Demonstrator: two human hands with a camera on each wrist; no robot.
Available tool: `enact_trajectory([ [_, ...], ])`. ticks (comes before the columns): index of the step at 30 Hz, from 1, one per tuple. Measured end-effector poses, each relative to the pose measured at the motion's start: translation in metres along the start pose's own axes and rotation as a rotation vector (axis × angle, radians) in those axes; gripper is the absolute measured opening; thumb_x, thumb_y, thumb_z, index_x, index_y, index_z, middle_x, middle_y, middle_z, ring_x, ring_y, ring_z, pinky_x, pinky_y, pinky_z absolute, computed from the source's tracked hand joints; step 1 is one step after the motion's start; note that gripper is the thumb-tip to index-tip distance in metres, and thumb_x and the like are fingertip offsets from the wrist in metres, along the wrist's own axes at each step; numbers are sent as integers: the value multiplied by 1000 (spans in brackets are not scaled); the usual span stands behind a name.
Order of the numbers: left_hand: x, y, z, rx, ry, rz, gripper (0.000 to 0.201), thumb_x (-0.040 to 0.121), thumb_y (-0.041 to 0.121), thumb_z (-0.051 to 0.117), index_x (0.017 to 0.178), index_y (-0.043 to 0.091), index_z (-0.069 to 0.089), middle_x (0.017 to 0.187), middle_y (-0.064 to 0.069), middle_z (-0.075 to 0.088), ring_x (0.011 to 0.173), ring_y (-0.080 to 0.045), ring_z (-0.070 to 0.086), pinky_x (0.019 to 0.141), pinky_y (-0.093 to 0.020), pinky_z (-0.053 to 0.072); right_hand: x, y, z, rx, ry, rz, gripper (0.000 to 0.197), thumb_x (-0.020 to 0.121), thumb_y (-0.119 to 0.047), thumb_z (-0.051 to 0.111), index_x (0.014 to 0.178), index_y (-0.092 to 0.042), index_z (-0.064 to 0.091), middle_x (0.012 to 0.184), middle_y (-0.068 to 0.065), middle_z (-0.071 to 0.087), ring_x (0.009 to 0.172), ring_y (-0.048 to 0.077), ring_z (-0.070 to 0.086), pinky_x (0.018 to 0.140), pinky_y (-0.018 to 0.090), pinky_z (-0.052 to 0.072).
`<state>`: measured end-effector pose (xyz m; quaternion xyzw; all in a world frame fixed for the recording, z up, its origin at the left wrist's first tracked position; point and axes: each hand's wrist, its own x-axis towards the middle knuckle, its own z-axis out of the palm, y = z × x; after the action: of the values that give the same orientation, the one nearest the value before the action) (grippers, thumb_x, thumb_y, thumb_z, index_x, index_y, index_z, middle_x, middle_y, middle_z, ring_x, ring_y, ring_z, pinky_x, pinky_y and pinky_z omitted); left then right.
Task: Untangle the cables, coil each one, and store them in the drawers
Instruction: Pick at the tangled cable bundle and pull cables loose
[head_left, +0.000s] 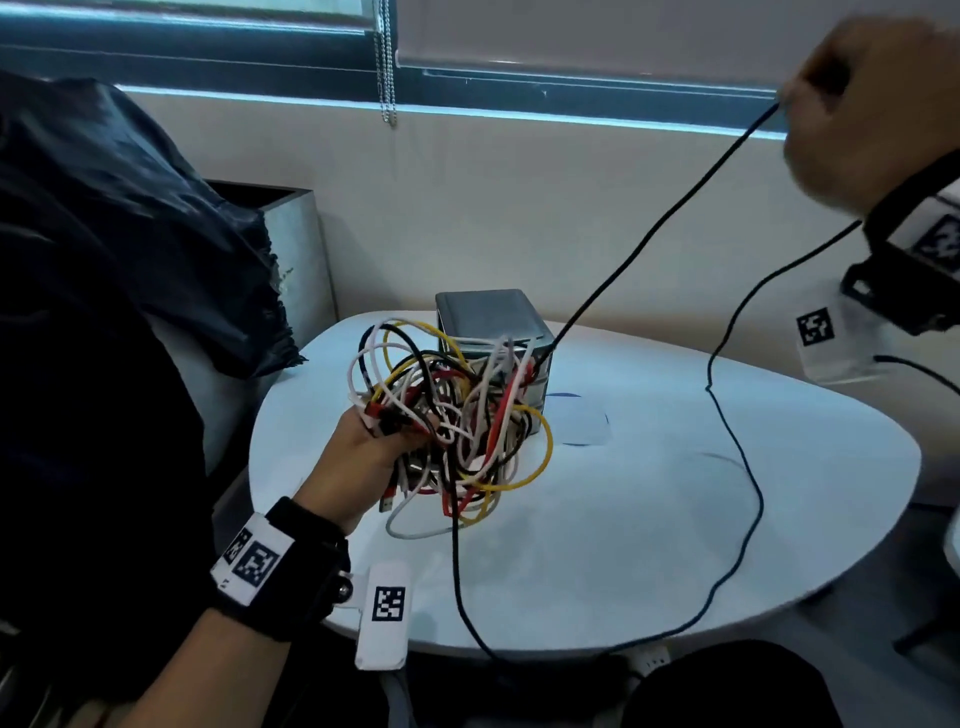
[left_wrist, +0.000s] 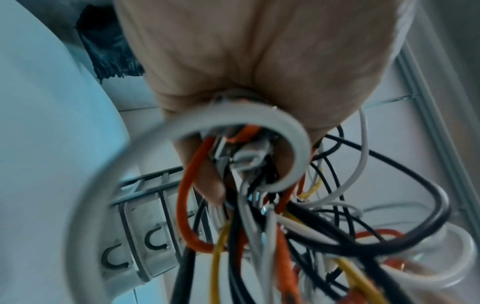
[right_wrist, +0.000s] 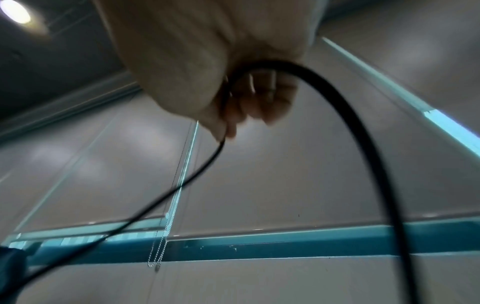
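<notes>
We are clutching the cable tangle (head_left: 447, 415) in our left hand (head_left: 363, 457) above the white table (head_left: 649, 519), while our raised right hand (head_left: 862, 114) is pinching one black cable (head_left: 649, 234) running from the tangle, in front of the drawer unit (head_left: 488, 317).

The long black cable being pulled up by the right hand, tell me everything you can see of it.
The long black cable is thin, smooth and rubbery-looking. The right hand pinches it high near the window. One stretch runs taut down into the tangled bundle of coloured cables held by the left hand. Another hangs slack, looping over the white table and off its front edge. Its ends are not visible.
</notes>
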<state>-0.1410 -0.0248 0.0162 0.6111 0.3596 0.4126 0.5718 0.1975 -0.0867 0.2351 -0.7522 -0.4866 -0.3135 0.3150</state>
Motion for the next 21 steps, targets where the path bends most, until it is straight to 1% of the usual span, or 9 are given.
enact_trajectory([
  [2, -3, 3, 9, -27, -19, 27, 27, 92, -14, 47, 91, 8, 63, 52, 6, 65, 42, -3, 57, 40, -13, 41, -18, -11, 8, -155, -164, -133, 28, 88, -22, 51, 111, -14, 65, 116, 19, 65, 112, 43, 56, 99, 53, 44],
  [4, -5, 3, 14, -53, -29, 46, 21, 93, -12, 49, 95, 5, 62, 47, 7, 61, 38, -2, 53, 37, -11, 37, -53, -23, 29, -174, -308, -404, 39, 88, -18, 51, 124, -17, 63, 133, 16, 59, 131, 38, 48, 113, 64, 23],
  [7, -3, -2, 12, -68, -12, 64, 17, 93, -7, 55, 100, 4, 65, 55, 6, 65, 43, -3, 56, 41, -12, 39, -113, -52, 52, 29, -706, -599, 37, 100, -29, 44, 135, -24, 54, 142, -2, 54, 138, 18, 42, 117, 53, -7],
  [9, -2, -3, 8, -39, -12, 70, 23, 92, -5, 57, 104, 12, 67, 71, 5, 73, 60, -7, 66, 51, -16, 47, -133, -64, 55, 199, -935, -490, 26, 103, -32, 44, 117, -23, 63, 114, -10, 67, 105, 6, 59, 113, 41, 26],
  [10, -2, -3, 6, -13, -12, 73, 28, 92, -6, 56, 104, 17, 67, 78, 6, 75, 68, -7, 69, 56, -17, 50, -137, -67, 56, 265, -949, -460, 25, 102, -32, 45, 102, -19, 66, 90, -11, 66, 81, 1, 58, 91, 33, 42],
  [12, -4, -3, 2, 53, -22, 81, 31, 92, -8, 56, 100, 20, 66, 76, 10, 74, 67, -3, 68, 56, -16, 50, -139, -70, 55, 258, -898, -495, 30, 100, -34, 48, 86, -16, 66, 70, -7, 59, 64, 7, 52, 65, 32, 41],
  [15, -7, -4, 3, 155, -68, 68, 21, 94, -2, 57, 94, 18, 65, 63, 1, 70, 44, -14, 57, 38, -25, 44, -127, -73, 55, 165, -811, -553, 28, 98, -35, 51, 88, -17, 70, 79, -3, 66, 73, 19, 56, 68, 34, 44],
  [18, -8, 3, 16, 117, -100, 111, 11, 92, 3, 62, 92, 12, 66, 60, -3, 69, 40, -22, 52, 33, -25, 41, -104, -71, 61, 233, -703, -358, 26, 97, -30, 55, 73, -22, 63, 62, -9, 54, 61, 16, 49, 61, 30, 34],
  [21, -3, 17, 30, 102, -144, 180, 12, 90, -1, 64, 96, 8, 68, 65, 8, 72, 46, -8, 59, 40, -15, 43, -104, -78, 70, 293, -584, -287, 28, 96, -23, 53, 70, -19, 63, 60, -6, 52, 58, 17, 47, 57, 30, 35],
])
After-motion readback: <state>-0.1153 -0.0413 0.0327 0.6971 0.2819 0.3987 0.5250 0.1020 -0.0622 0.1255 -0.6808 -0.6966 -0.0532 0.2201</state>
